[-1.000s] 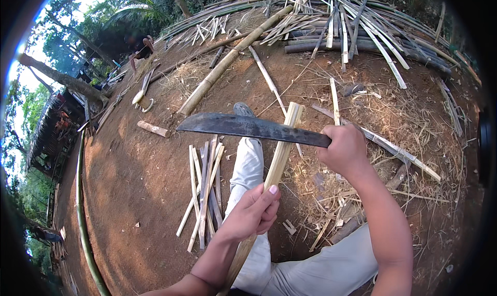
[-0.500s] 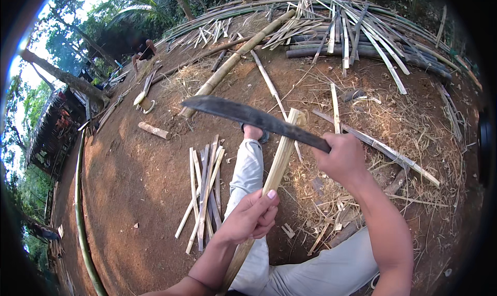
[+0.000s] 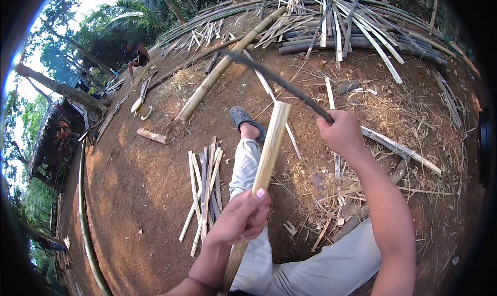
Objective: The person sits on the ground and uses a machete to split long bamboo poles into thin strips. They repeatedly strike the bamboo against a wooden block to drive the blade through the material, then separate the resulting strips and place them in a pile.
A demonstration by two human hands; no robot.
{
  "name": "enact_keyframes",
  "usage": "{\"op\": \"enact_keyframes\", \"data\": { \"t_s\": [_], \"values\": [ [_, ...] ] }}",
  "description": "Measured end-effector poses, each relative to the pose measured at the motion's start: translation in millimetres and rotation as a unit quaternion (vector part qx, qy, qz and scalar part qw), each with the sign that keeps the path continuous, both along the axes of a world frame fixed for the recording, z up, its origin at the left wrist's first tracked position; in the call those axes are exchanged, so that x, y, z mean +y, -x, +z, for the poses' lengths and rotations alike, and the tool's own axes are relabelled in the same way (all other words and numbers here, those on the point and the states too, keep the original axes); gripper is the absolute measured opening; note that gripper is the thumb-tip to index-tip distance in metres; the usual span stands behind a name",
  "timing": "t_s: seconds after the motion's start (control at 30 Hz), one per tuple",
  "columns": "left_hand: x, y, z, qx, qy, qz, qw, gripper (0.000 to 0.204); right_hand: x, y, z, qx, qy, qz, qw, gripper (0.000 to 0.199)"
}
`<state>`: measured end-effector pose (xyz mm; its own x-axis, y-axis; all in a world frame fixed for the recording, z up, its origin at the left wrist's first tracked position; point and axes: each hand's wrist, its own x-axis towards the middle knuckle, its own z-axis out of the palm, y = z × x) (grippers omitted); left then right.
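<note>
My left hand (image 3: 242, 215) is closed around a pale split bamboo strip (image 3: 271, 147), which tilts upward with its cut end away from me. The strip's lower part runs down past my wrist, over my leg. In my right hand (image 3: 340, 135) I grip a machete (image 3: 279, 81) by its handle, which my fingers hide. Its dark blade points up and to the left, beyond the strip's end and seen nearly edge-on. Blade and strip look apart.
Cut strips (image 3: 206, 190) lie left of my leg. Shavings (image 3: 398, 114) and a log (image 3: 357, 223) are at the right. A long bamboo pole (image 3: 217, 78) lies ahead, and stacked bamboo (image 3: 357, 45) fills the back. Another person (image 3: 135, 55) sits far left near a thatched hut (image 3: 52, 140).
The machete has lifted away from the strip and turned edge-on, its tip now higher. The strip's top has swung slightly left and shows a different face. My sandalled foot is now more visible.
</note>
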<state>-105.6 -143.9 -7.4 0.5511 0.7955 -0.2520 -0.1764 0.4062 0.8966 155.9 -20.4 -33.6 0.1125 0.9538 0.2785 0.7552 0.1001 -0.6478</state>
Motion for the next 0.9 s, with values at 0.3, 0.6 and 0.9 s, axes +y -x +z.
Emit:
{"op": "enact_keyframes", "data": {
  "t_s": [0.3,0.6,0.9],
  "values": [
    [16,7,-2,-0.004,0.031,0.023,0.999,0.034,5,-5,-31,-0.006,0.04,-0.011,0.999,0.024],
    [21,1,-3,0.007,0.028,0.053,0.998,0.03,-7,5,-20,0.076,-0.049,0.033,0.995,0.024],
    [23,1,-19,0.013,0.021,0.019,1.0,0.036,-58,59,-14,-0.057,-0.204,0.247,0.945,0.015]
  ]
}}
